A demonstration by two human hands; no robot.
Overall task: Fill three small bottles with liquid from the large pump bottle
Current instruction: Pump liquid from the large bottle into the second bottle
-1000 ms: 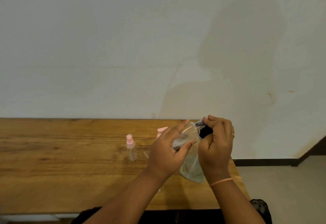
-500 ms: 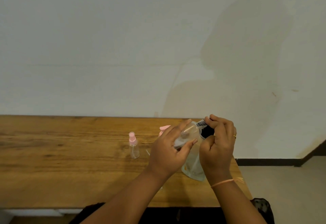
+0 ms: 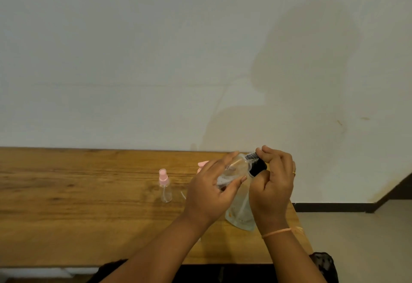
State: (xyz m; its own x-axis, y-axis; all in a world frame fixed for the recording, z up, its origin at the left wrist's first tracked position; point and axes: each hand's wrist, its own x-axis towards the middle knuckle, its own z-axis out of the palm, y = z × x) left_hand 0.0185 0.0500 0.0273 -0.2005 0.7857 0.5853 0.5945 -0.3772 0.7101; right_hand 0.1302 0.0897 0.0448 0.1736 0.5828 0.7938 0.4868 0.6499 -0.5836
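Over the table (image 3: 66, 215), left hand (image 3: 209, 193) grips a bottle (image 3: 236, 168) (tilted); right hand (image 3: 274, 182) pinches its cap (image 3: 257, 168).

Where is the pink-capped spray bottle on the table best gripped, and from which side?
Probably around the clear body of the spray bottle, just below the pink cap, coming from the near side. It stands upright and apart from other things on the wooden table, so fingers can wrap its round wall; the cap looks too slim.

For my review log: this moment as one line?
left hand grips tilted clear bottle | right hand pinches its black cap | pink-capped spray bottle upright on table, apart
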